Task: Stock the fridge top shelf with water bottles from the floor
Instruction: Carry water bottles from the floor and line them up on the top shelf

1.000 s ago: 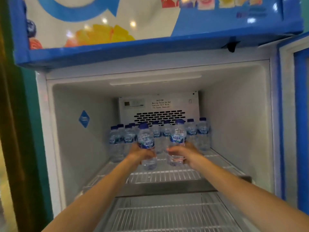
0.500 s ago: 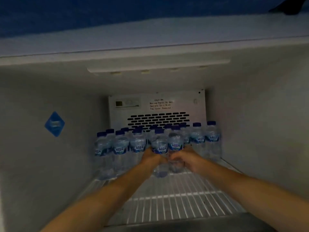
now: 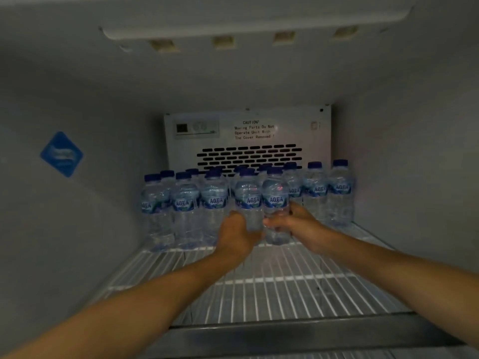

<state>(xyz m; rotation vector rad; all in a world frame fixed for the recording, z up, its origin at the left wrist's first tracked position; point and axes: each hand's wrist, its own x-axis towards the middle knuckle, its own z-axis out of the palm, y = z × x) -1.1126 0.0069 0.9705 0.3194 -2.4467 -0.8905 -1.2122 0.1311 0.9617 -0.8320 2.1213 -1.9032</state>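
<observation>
Two hands reach deep onto the wire shelf: the left hand wraps one bottle, the right hand grips another bottle, both standing upright beside the back rows.

Both hands outstretched, fingers curled

Dim, greyish light fills a fridge interior whose pale side walls close in left and right of the hands. Beyond the hands stands a white back panel with black vent slots, a small control display and a printed caution notice, and a blue diamond sticker sits on the wall to their left. Above them a long unlit lamp cover runs across the ceiling.
</observation>
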